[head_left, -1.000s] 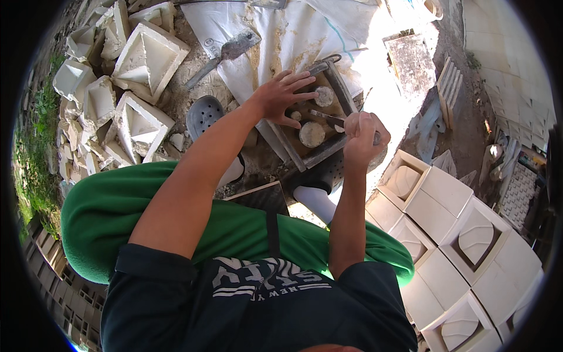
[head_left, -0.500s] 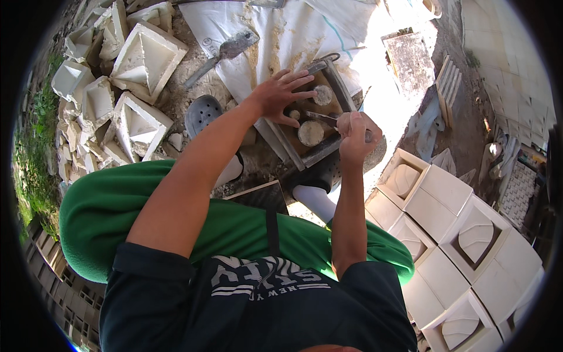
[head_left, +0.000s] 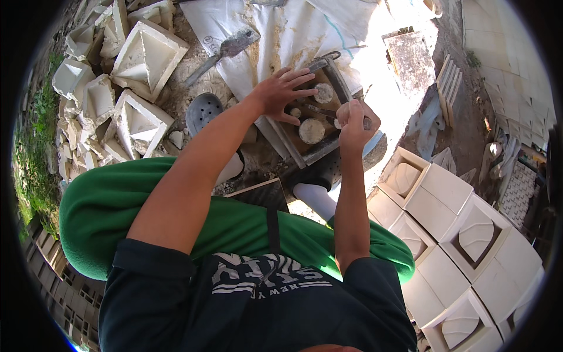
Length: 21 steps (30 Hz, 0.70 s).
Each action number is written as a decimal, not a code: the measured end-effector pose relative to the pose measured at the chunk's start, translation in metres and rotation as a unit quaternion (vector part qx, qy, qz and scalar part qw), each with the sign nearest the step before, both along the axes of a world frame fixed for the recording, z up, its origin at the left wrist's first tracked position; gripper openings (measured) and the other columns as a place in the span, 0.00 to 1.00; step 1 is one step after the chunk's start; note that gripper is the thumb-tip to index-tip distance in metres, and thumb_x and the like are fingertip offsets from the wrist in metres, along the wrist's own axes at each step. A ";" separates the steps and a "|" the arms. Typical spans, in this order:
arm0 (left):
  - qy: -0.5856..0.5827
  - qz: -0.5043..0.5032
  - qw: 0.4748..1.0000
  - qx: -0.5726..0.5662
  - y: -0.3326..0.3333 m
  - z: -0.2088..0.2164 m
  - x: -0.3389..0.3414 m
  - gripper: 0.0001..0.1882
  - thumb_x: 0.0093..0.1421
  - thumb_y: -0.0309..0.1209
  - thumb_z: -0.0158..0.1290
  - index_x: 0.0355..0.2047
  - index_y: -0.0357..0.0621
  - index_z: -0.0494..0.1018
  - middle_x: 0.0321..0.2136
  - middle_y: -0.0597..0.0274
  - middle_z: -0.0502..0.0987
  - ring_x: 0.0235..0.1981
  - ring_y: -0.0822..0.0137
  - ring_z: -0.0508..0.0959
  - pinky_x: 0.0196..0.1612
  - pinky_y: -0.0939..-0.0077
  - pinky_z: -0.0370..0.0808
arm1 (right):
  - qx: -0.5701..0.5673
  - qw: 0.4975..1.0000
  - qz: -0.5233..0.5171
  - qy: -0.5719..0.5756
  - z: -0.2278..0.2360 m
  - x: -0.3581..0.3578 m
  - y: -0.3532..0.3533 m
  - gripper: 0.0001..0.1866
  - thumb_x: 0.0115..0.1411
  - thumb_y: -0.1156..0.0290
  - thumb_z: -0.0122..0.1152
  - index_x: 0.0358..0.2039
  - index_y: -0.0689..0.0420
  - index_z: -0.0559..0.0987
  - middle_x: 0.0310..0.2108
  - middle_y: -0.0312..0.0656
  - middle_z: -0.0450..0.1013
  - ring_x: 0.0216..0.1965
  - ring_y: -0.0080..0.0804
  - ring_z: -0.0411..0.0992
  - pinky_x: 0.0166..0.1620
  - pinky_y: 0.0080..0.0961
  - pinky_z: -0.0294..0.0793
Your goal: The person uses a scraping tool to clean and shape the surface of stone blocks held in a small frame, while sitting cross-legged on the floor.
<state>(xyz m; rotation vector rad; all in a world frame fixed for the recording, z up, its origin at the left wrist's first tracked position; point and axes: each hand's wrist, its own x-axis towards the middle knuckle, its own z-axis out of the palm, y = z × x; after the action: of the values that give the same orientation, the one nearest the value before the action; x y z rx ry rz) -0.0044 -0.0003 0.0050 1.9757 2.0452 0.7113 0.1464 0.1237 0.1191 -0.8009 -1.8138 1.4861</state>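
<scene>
A grey rectangular mould frame (head_left: 338,80) lies between my feet, with brown material inside it. Two pale round pieces (head_left: 311,131) and a smaller round knob (head_left: 295,112) stand up in it. My left hand (head_left: 280,97) is spread open over the left side of the frame, fingers pointing right, empty. At the right side, my right hand (head_left: 356,123) is closed around the handle of a small narrow-bladed trowel (head_left: 319,110). Its blade points left across the frame, between the two round pieces; its exact tip shape is hard to make out.
White sheeting (head_left: 287,35) spreads beyond the frame, with a dirty trowel (head_left: 234,46) on it. Broken white cast blocks (head_left: 149,58) pile up at left. Finished pale blocks (head_left: 437,199) are stacked at right. A worn board (head_left: 409,61) and wooden slats (head_left: 450,85) lie farther right.
My right hand has turned slightly, tilting the small trowel so its handle end sits higher in view. My left hand stays spread in the same place.
</scene>
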 end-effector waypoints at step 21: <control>0.000 0.008 1.000 0.020 0.002 -0.001 -0.002 0.49 0.47 0.62 0.62 0.68 0.65 0.59 0.71 0.60 0.53 0.71 0.57 0.52 0.70 0.48 0.53 | -0.066 0.995 0.004 0.079 0.046 0.006 -0.003 0.20 0.61 0.80 0.46 0.12 0.56 0.57 0.11 0.33 0.53 0.13 0.21 0.50 0.20 0.24 0.51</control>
<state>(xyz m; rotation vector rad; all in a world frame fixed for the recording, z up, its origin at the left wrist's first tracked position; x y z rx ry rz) -0.0061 0.0013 0.0036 1.9833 2.0643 0.7611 0.1527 0.1211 0.1652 -0.7185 -1.6180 1.6411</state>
